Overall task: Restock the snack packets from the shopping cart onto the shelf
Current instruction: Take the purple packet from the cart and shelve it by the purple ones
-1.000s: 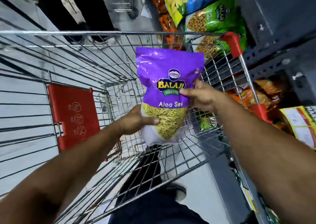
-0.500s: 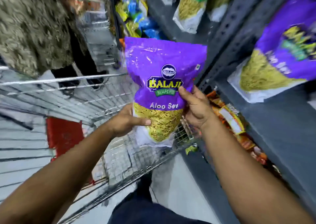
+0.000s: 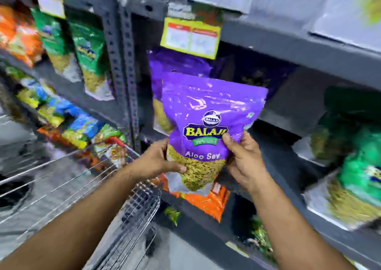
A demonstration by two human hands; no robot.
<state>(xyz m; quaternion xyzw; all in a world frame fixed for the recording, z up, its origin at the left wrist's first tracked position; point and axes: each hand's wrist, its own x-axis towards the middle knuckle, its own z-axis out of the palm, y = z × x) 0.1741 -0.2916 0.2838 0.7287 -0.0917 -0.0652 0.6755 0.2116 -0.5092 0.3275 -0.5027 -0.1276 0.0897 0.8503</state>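
Note:
I hold a purple Aloo Sev packet [image 3: 208, 113] upright in front of the grey shelf [image 3: 288, 49]. My left hand [image 3: 158, 160] grips its lower left edge and my right hand [image 3: 243, 160] grips its lower right side. Right behind it a second purple packet [image 3: 165, 67] stands on the shelf board, partly hidden. The wire shopping cart [image 3: 86, 187] sits low at the left, below my left forearm; its inside is blurred.
A yellow price tag [image 3: 190, 36] hangs from the upper shelf edge. Green packets [image 3: 88, 57] stand left of the grey upright post [image 3: 121, 63]. More green packets [image 3: 362, 174] fill the right. Orange packets [image 3: 208, 201] lie on the lower shelf.
My view swung from the cart to face the shelf. Both hands carried the purple packet up and right, from above the cart to just before the matching packet.

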